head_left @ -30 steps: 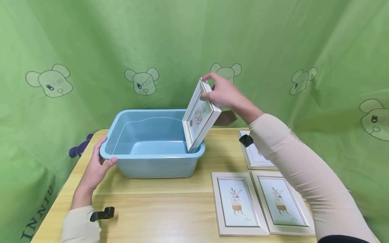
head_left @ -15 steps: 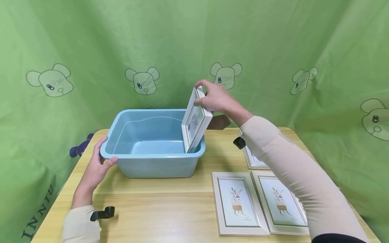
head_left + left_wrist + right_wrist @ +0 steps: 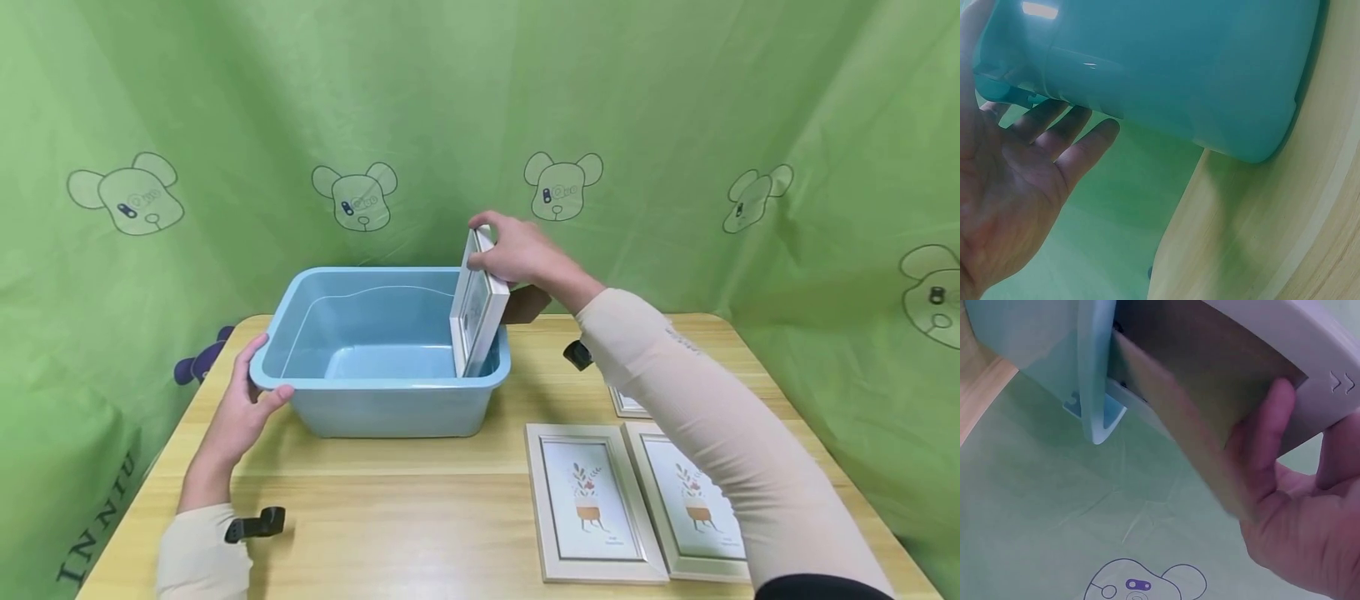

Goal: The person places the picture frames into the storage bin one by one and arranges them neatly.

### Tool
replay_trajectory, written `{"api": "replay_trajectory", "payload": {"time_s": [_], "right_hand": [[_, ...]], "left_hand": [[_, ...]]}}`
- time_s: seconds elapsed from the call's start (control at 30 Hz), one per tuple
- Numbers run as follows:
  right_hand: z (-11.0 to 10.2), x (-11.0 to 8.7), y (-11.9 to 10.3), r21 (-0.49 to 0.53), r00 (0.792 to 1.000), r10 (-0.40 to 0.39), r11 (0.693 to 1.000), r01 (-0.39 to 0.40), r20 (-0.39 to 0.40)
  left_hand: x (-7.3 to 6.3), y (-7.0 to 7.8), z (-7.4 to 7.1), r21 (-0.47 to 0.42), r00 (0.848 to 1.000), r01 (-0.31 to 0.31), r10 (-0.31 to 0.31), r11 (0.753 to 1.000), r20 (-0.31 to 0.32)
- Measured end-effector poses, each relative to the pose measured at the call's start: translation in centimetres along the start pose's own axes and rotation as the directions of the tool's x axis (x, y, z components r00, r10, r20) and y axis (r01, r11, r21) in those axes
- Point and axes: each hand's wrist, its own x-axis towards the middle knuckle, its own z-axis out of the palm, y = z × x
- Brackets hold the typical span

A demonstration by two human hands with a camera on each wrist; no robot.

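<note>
A blue plastic basin stands on the wooden table. My left hand holds its left front corner, the thumb on the front rim and the fingers along the outer left side. In the left wrist view several fingers lie against the wall below the rim. At the basin's right end, my right hand grips the top of a white picture frame. The frame stands tilted, its lower part inside the basin. Its brown stand flap sticks out behind, past the rim. The basin hides where its far lower corner rests.
Two cream picture frames with plant pictures lie face up at the table's right front. Another frame lies behind them, mostly covered by my right sleeve. A green curtain with bear-head outlines hangs behind and beside the table.
My right hand has lowered and moved left with the picture frame, which now sits deeper and more upright in the basin. My left hand keeps its hold on the basin.
</note>
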Motion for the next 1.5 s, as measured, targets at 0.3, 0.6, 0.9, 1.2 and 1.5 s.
{"api": "replay_trajectory", "payload": {"time_s": [0.3,0.6,0.9,1.2,1.5], "right_hand": [[1.5,0.1,1.0,-0.171,1.0,-0.02,0.985,0.021,0.012],[2.9,0.2,2.1,-0.14,1.0,-0.003,0.99,0.003,-0.001],[4.0,0.5,2.7,-0.163,0.999,0.038,0.986,-0.033,0.027],[5.0,0.7,3.1,-0.162,1.0,0.018,0.987,-0.015,0.016],[5.7,0.7,3.1,-0.229,0.999,-0.027,0.973,0.016,-0.046]], "left_hand": [[-0.1,0.0,-0.1,0.037,1.0,0.003,-0.003,0.999,0.0],[0.0,0.1,0.0,0.03,1.0,0.005,-0.005,1.0,-0.001],[0.0,0.0,0.0,0.047,1.0,0.005,-0.005,0.999,-0.007],[0.0,-0.1,0.0,0.017,1.0,0.008,-0.008,1.0,-0.003],[0.0,0.0,0.0,0.016,1.0,0.011,-0.011,1.0,-0.004]]}}
